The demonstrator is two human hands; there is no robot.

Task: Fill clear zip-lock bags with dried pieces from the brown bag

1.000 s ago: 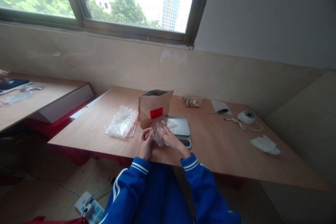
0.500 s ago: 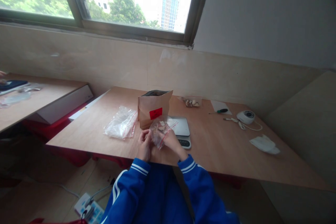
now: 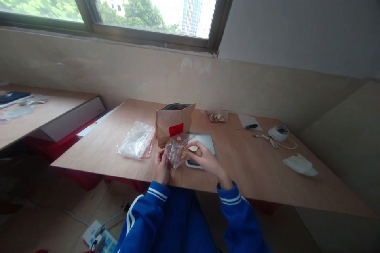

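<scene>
My left hand (image 3: pixel 162 167) pinches the edge of a clear zip bag (image 3: pixel 173 151) with red stripes along its mouth. A small pale scrap shows inside the bag. Just right of the mouth, my right hand (image 3: pixel 209 163) grips brown-and-cream dried mushroom pieces (image 3: pixel 193 149) between thumb and fingers. Under that hand lies a flat kitchen scale (image 3: pixel 208 141) with a silver top, its front partly covered. Behind the bag stands an open brown paper pouch (image 3: pixel 164 123) with a red label; its contents cannot be made out.
Left of the pouch lie flat clear zip bags (image 3: pixel 135 140). At the back is a filled bag of mushroom pieces (image 3: pixel 217 117). Further right are a screwdriver (image 3: pixel 251 126) on paper, a white camera (image 3: pixel 278 133) with its cable, and a crumpled white wrapper (image 3: pixel 299 165).
My right hand has come out of the clear bag to the right with the mushroom pieces, now over the scale. The left hand keeps its hold on the bag.
</scene>
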